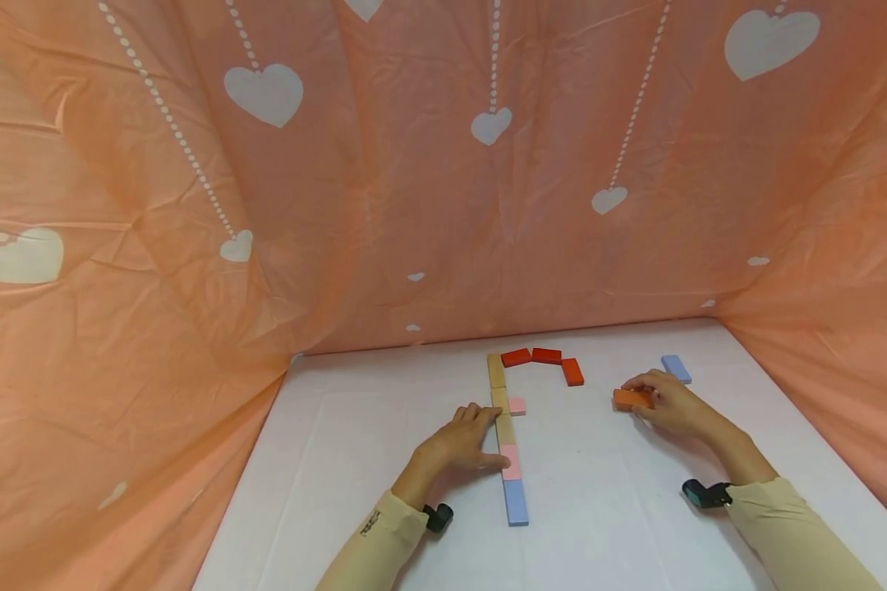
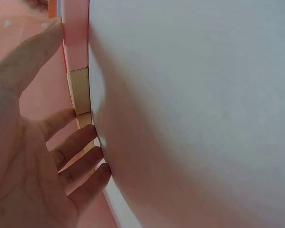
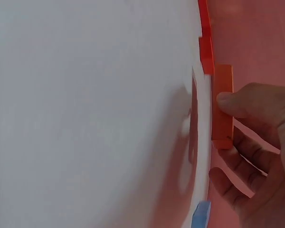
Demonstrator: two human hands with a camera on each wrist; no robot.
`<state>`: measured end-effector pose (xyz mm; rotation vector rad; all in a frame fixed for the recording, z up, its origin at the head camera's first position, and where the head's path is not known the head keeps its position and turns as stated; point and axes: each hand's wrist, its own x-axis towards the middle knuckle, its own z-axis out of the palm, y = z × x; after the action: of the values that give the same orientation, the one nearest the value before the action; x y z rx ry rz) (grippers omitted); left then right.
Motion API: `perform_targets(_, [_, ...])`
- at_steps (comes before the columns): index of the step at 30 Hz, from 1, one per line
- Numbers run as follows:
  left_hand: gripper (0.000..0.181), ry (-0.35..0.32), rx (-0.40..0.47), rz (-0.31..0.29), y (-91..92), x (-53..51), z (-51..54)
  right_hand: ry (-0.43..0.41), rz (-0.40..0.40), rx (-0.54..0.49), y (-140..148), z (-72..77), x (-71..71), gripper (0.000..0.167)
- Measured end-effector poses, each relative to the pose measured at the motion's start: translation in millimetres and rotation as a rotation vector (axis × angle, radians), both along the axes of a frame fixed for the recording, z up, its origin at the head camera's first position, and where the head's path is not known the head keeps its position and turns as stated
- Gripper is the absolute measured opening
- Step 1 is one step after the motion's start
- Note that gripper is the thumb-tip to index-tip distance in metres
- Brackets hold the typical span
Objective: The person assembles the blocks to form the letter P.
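My right hand (image 1: 671, 402) grips an orange block (image 1: 631, 400) just above the right part of the white table. In the right wrist view the thumb presses one face of the orange block (image 3: 223, 118), with fingers behind it. My left hand (image 1: 458, 442) touches a straight column of blocks from its left side. Its thumb lies at a pink block (image 1: 511, 465) and its fingertips reach a wooden block (image 1: 501, 400). Below the pink one, a blue block (image 1: 515, 502) forms the near end. A small pink block (image 1: 517, 406) sits against the column's right side.
Several red blocks, among them a middle one (image 1: 547, 355), curve rightward from the column's far end. A loose blue block (image 1: 676, 368) lies beyond my right hand. Orange cloth with white hearts (image 1: 264, 94) hangs around the white table (image 1: 340, 460).
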<state>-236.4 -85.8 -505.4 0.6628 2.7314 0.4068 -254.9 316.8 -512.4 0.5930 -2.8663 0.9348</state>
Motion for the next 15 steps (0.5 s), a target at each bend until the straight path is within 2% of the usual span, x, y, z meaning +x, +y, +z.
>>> perform_targets(7, [0.095, 0.0, 0.007, -0.004, -0.2, -0.1, -0.9, 0.051, 0.057, -0.031, -19, -3.8, -10.9, 0.033])
perform_targets(15, [0.094, 0.005, -0.004, -0.001, -0.2, 0.5, 0.5, 0.043, 0.085, -0.04, -43, -3.4, -17.3, 0.027])
